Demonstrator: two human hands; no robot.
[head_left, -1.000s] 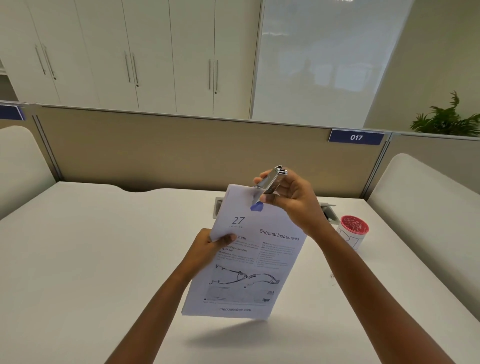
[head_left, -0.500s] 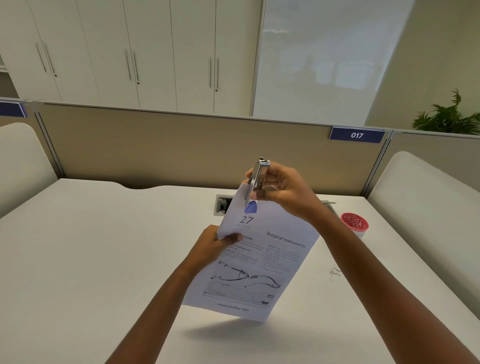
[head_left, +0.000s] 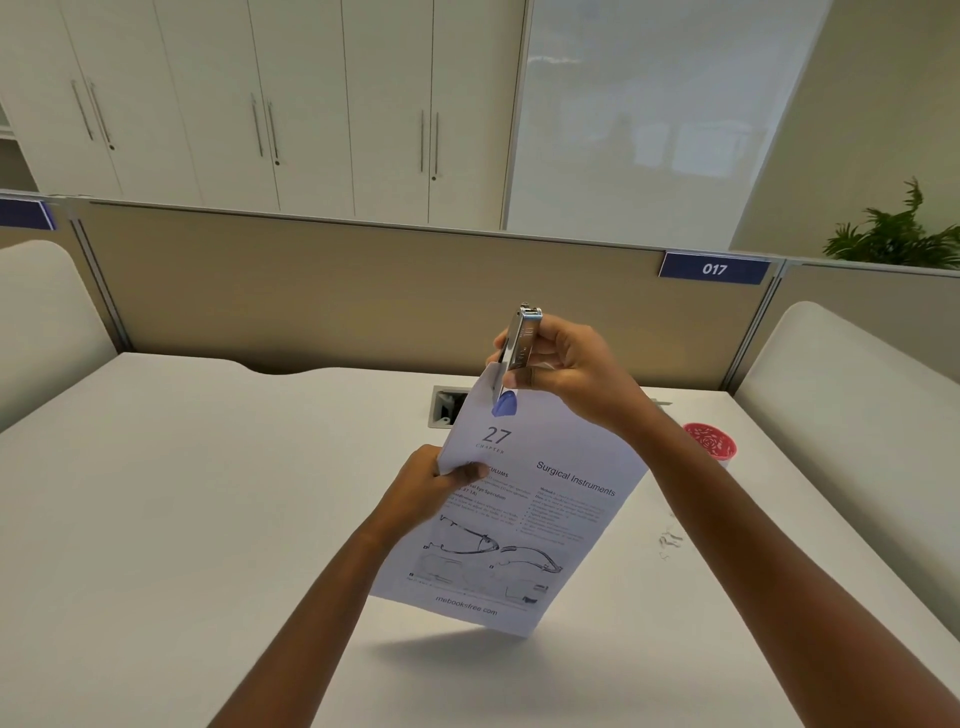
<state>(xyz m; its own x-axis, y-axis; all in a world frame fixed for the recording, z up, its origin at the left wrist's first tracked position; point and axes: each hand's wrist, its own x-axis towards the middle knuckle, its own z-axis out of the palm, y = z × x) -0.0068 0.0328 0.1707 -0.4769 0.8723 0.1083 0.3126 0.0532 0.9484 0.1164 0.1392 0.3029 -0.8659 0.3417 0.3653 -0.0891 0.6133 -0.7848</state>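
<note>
I see the right hand curled round the stapler, which sits on the top corner of the paper. The left hand pinches its left edge, lower down.

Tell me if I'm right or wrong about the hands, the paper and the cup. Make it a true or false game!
1. The right hand grips a silver stapler. True.
2. The left hand lies flat on the table. False: it holds the printed pages by their left edge, up off the table.
3. The stapler is at the top corner of the printed pages. True.
4. The red-topped cup stands left of the pages. False: it stands on the table to their right.
5. The blue sign on the partition reads 017. True.
</note>
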